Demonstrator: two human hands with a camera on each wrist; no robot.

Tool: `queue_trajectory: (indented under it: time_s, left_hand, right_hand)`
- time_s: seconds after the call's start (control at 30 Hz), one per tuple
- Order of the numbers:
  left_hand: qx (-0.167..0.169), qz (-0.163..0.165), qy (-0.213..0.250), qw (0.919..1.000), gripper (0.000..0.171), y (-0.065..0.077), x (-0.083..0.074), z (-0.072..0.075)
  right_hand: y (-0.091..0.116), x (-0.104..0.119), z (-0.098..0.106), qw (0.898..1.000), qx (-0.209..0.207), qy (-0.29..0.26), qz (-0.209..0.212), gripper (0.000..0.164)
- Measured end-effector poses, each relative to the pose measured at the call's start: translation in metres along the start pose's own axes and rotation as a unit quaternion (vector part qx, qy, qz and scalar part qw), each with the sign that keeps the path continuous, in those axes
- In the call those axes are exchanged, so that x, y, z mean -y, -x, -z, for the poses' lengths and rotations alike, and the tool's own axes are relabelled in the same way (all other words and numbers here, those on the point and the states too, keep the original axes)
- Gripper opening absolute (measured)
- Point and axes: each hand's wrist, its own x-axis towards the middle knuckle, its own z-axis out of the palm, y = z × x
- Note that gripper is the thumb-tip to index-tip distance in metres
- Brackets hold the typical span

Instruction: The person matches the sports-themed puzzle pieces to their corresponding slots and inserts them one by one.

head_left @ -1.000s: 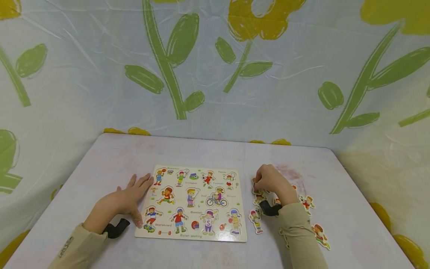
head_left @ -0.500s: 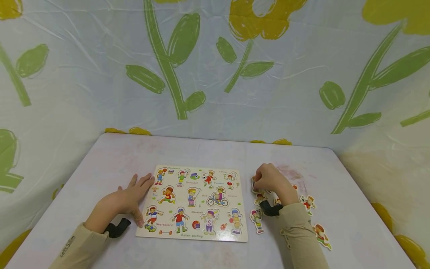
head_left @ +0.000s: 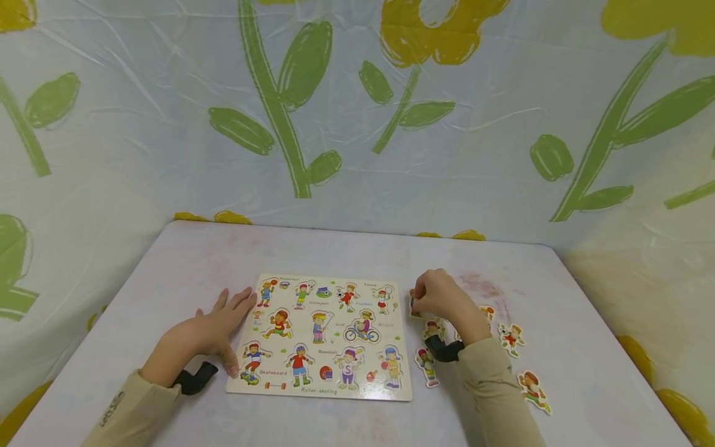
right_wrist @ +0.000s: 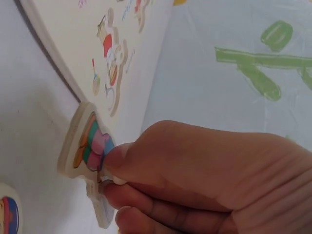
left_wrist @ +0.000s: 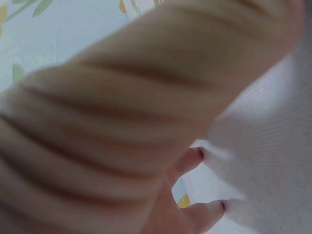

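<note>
A wooden puzzle board (head_left: 329, 388) printed with children playing sports lies on the table. My left hand (head_left: 198, 338) rests at the board's left edge, fingers spread and straight. In the left wrist view, a sleeve hides most of that hand, though some fingertips (left_wrist: 212, 214) show. Just off the board's right edge, my right hand (head_left: 449, 304) pinches a wooden puzzle piece (right_wrist: 90, 146) between thumb and fingers. The piece stands tilted close to the board's corner in the right wrist view. Part of its picture is covered by the thumb.
Several loose puzzle pieces lie right of the board, among them a green-and-purple figure (head_left: 426, 367), a football player (head_left: 511, 339) and a runner (head_left: 534, 391). Some are partly under the right wrist. A flowered cloth (head_left: 346, 205) hangs behind the table (head_left: 313, 248).
My right hand has shifted a little left toward the board with the puzzle piece, uncovering more of the loose pieces. My left hand stays where it was.
</note>
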Motion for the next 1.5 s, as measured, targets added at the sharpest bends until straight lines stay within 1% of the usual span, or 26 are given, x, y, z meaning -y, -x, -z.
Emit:
queue_trajectory:
  time_s: [0.27, 0.47, 0.63, 0.93, 1.07, 1.33, 1.5]
  left_hand:
    - [-0.001, -0.006, -0.003, 1.0000, 0.146, -0.003, 0.003, -0.002]
    - [-0.001, -0.004, -0.007, 1.0000, 0.145, -0.004, 0.001, -0.002]
    - [-0.004, -0.001, -0.012, 0.9999, 0.145, -0.006, 0.000, -0.004]
    - [-0.005, -0.004, -0.009, 0.9999, 0.146, -0.006, 0.001, -0.003]
    - [-0.004, -0.005, -0.010, 0.9999, 0.146, -0.004, 0.003, -0.003]
    - [-0.002, -0.006, -0.007, 1.0000, 0.145, -0.002, 0.004, -0.002]
    - [0.001, -0.005, -0.007, 1.0000, 0.145, -0.002, 0.005, -0.002]
  right_hand:
    - [0.000, 0.013, -0.006, 1.000, -0.010, 0.005, 0.020, 0.012]
    - [-0.001, 0.019, -0.011, 0.999, -0.014, 0.003, 0.043, 0.013]
    - [-0.004, 0.033, -0.015, 0.998, -0.011, 0.005, 0.061, 0.014]
    - [-0.016, 0.057, -0.025, 0.997, -0.002, 0.015, 0.072, 0.017]
    - [-0.020, 0.066, -0.027, 0.996, 0.000, 0.017, 0.085, 0.017]
    - [-0.027, 0.085, -0.033, 0.993, -0.007, 0.012, 0.117, 0.016]
    - [-0.031, 0.097, -0.038, 0.992, -0.007, 0.006, 0.126, 0.015]
